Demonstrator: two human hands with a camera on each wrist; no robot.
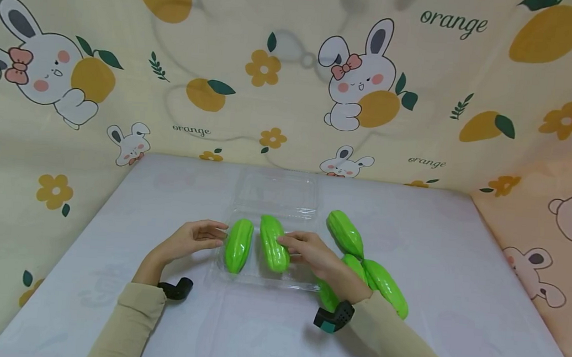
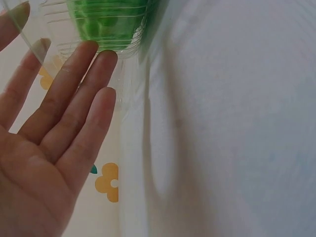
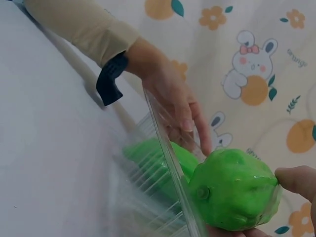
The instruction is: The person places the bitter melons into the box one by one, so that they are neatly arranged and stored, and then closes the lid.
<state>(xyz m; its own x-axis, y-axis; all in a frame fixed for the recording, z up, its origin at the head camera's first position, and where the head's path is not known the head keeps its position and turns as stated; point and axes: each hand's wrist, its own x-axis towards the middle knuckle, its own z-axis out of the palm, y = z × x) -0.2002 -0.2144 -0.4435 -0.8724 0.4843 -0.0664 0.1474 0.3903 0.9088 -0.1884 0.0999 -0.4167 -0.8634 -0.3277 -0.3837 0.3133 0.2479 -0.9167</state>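
A rabbit-and-orange backdrop (image 1: 297, 13) rises around a pale table (image 1: 255, 331), where my clear box (image 1: 259, 281) stands, its open lid (image 1: 276, 191) at the far side. To the box's right lie loose green pods (image 1: 346, 233), partly covered by my right arm (image 1: 384, 335) in the head view. My left hand (image 1: 192, 241), fingers straight, is at the box's left wall; its wrist view shows that wall's ribs (I cannot tell whether I touch them). My right hand (image 1: 313, 252) pinches one pod (image 1: 273, 245) over the box; a second pod (image 1: 238, 246) lies inside it, leftward. Only the right wrist view reveals a nub (image 3: 203, 192) on the pinched one's end.
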